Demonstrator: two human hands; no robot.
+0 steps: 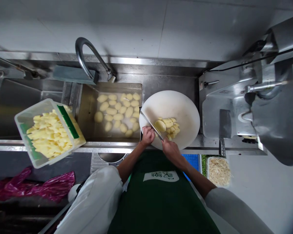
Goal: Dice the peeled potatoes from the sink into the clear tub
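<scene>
My right hand (170,148) is wrapped round the handle of a knife (151,124), its blade slanting up and left over a round white cutting board (184,107). Close beside the blade, on the board's left edge, my left hand (148,135) is closed with its fingers curled; whatever it may hold is hidden. Right of the blade lies a cut potato half (160,125), pale face up. Several potato chunks (172,128) are heaped against it.
Peeled potatoes (118,110) sit in water in the sink (89,113), under a curved faucet (84,53). A clear tub (50,133) of potato pieces straddles the left basin's edge. On the right stand a slicing machine (236,84) and a cleaver (225,122).
</scene>
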